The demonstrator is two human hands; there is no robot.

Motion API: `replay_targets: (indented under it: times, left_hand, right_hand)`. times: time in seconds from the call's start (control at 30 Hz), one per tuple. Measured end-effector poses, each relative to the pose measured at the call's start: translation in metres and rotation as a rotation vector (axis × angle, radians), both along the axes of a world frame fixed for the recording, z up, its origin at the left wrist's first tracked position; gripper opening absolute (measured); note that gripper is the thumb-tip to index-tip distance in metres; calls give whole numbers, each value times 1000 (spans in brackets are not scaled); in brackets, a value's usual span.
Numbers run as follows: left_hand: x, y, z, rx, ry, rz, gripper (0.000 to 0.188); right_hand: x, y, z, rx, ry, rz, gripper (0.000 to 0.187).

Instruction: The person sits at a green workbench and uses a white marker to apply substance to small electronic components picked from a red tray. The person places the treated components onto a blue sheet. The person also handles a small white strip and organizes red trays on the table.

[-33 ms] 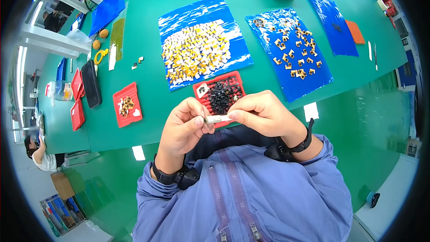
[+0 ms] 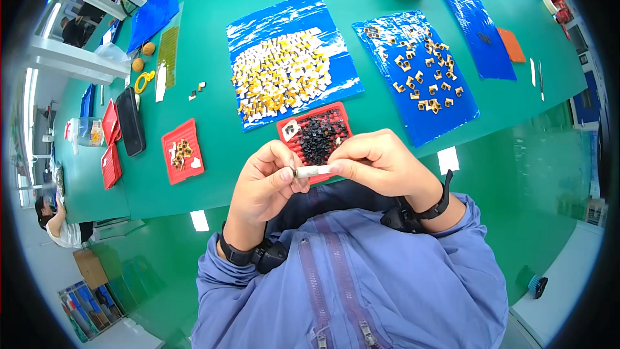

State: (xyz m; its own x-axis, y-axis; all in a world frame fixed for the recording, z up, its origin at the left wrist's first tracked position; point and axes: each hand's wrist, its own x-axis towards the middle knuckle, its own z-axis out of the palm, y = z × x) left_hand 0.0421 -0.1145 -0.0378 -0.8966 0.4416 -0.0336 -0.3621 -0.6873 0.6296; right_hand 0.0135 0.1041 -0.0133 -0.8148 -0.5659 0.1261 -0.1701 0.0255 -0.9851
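The slender pale piece (image 2: 309, 171) lay near the red tray (image 2: 283, 130), one end pinched by fingertips of the left hand (image 2: 266, 179), the other by the right hand (image 2: 378, 165). A slackened pinch could likely have dropped it among the black parts (image 2: 316, 142).

Left head-mounted fisheye: we look down and forward past our zipped blue-purple fabric jacket (image 2: 407, 265), bare left hand (image 2: 266, 178) and bare right hand (image 2: 384, 165) close below, across the broad green tabletop (image 2: 218, 100).

Tray (image 2: 290, 143) behind the hands (image 2: 267, 179), 1 sheet (image 2: 278, 18) beyond it, 2 rightward
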Motion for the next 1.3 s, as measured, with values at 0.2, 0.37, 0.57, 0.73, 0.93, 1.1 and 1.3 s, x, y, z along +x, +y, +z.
replay_targets:
  times: [0.2, 0.37, 0.57, 0.73, 0.93, 1.1, 1.3]
  left_hand:
    - [-3, 3, -5, 5, -15, -36, 10]
    - [-4, 4, -6, -12, -28, -55, 9]
    - [-6, 5, -7, -30, -44, -65, 8]
    - [-8, 5, -5, -38, -50, -69, 8]
    - [-14, 4, -7, -70, -24, -48, 10]
    - [-15, 3, -8, -54, -19, -64, 10]
    - [-17, 1, -7, -34, -22, -91, 9]
  right_hand:
    - [-3, 5, 1, -55, -141, 7, 12]
    - [-8, 10, 1, 100, 68, 34, 8]
    - [-9, 13, -2, 120, -51, 92, 16]
    - [-13, 14, 5, 158, -170, 121, 10]
    - [-15, 11, -2, 143, 67, 45, 13]
    - [-17, 7, -2, 134, 18, 15, 22]
    - [-19, 9, -1, 150, -50, 84, 20]
